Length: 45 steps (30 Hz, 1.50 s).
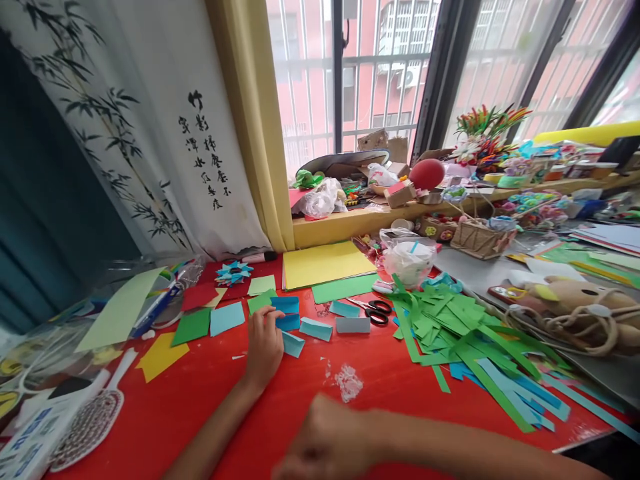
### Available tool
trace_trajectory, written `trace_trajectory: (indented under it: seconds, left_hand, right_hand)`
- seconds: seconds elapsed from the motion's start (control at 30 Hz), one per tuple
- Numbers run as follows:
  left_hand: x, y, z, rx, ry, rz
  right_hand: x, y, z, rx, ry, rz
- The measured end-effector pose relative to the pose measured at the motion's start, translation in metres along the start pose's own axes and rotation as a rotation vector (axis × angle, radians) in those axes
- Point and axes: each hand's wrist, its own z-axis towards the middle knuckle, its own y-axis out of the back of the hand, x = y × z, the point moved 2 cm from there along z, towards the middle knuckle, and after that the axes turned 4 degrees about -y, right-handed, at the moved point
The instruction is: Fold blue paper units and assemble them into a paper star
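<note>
My left hand (265, 345) reaches over the red table, its curled fingertips at the left edge of a dark blue folded paper (287, 305). Around it lie light blue folded slips (316, 329), a pale grey-blue one (353, 325) and a green square (260, 302) partly under the fingers. Nearer to me, my right hand (330, 437) is curled and smeared by motion above the table; its fingers are hidden, so I cannot see whether it holds anything. Small white scraps (349, 383) lie just beyond it. Black-handled scissors (376, 311) rest behind the slips.
A heap of green and blue paper strips (450, 327) covers the right side. Yellow sheets (327, 263) lie at the back, near a blue folded-paper ring (234, 273). At left are coloured squares (191, 327) and a white hairbrush (93, 423). Crafts crowd the windowsill (345, 223).
</note>
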Motion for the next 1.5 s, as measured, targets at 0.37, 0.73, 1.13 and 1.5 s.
trace_trajectory:
  seconds: [0.37, 0.73, 1.13, 1.5]
  left_hand:
    - [0.008, -0.005, 0.003, -0.001, 0.083, -0.047]
    - [-0.008, -0.01, 0.022, 0.194, -0.001, 0.143]
    - [0.005, -0.002, 0.061, 0.417, -0.071, 0.205]
    - [0.011, -0.018, 0.067, 0.511, -0.1, 0.233]
  right_hand:
    - [-0.048, 0.038, 0.017, -0.363, 0.365, -1.19]
    - [-0.043, 0.039, 0.016, -0.365, 0.301, -1.2]
    - [-0.043, 0.039, 0.013, -0.353, 0.291, -1.205]
    - [-0.04, 0.039, 0.011, -0.35, 0.263, -1.186]
